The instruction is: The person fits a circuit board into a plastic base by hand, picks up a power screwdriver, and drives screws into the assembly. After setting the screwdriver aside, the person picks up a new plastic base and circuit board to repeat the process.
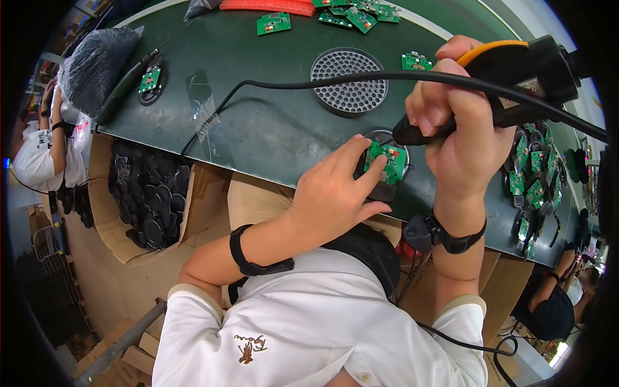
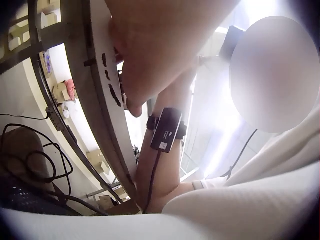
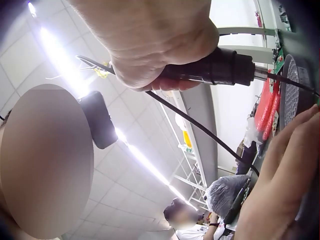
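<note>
We find the left hand (image 1: 334,187) holding the green board (image 1: 391,169) near the front of the table (image 1: 271,132). We judge it light, stiff, fragile, best held edgewise. Beyond, the right hand (image 1: 465,122) grips a corded driver (image 1: 543,69).

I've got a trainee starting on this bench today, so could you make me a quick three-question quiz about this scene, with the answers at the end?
1. Multiple choice: which hand grips the power tool? A) Left. B) Right. C) Neither.
2. True or false: the cardboard box is filled with red parts.
3. Short answer: what green thing is the left hand touching?

Key:
1. B, the right hand.
2. False; it holds black parts.
3. A circuit board.
</note>
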Motion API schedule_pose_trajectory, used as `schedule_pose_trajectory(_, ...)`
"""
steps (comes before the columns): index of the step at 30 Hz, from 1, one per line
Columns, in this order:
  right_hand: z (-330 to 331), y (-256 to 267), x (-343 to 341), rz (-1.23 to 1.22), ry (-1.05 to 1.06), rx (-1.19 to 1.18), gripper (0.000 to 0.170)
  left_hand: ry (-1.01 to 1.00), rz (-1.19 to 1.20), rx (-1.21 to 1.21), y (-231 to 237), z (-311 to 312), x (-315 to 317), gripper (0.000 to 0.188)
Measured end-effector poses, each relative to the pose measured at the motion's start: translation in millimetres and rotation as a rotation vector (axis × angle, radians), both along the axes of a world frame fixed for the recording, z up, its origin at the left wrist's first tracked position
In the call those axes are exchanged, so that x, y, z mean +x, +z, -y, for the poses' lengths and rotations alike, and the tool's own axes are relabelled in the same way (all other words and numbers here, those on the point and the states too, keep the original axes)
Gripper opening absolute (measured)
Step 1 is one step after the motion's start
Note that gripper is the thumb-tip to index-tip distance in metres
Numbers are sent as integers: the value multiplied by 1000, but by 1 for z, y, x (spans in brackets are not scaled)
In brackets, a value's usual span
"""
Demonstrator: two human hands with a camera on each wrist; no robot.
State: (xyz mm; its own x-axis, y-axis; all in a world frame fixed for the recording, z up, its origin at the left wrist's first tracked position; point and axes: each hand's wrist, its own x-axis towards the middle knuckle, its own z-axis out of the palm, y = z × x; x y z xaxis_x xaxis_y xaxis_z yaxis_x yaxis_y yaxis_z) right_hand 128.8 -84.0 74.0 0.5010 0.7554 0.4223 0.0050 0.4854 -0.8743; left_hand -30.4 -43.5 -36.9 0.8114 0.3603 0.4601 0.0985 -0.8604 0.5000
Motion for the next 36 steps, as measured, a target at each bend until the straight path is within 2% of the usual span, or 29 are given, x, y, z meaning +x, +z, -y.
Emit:
schedule_pose_trajectory(2, 0, -2, 0, -15, 27, 24, 28, 11, -33, 11, 3, 1, 0, 66)
schedule_pose_trajectory(5, -2, -1, 0, 17, -63, -75, 30, 18, -14, 56, -2, 2, 2, 65)
schedule_pose_trajectory(17, -4, -13, -1, 2, -99, -50, 31, 29, -16, 16, 1, 3, 3, 64)
schedule_pose_trajectory(20, -6, -10, -7, -72, -55, 48, 29, 18, -11, 26, -1, 2, 3, 65)
schedule_pose_trajectory(22, -6, -1, -5, 27, -21, -81, 27, 20, -15, 24, -2, 2, 3, 65)
schedule_pose_trajectory(29, -9, 6, -16, 2, -43, -99, 21, 21, -13, 28, -3, 2, 3, 65)
schedule_pose_trajectory(31, -8, -4, -9, 71, 56, 55, 20, 20, -12, 28, -4, 2, 4, 64)
schedule_pose_trajectory(32, -9, -10, -9, 71, 56, 54, 20, 18, -11, 30, -4, 2, 4, 64)
schedule_pose_trajectory(34, -11, -17, -11, 64, -58, 75, 22, 14, -14, 28, -3, 2, 4, 64)
schedule_pose_trajectory(36, -11, -4, -13, 55, -50, 12, 22, 12, -18, 28, -2, 1, 4, 64)
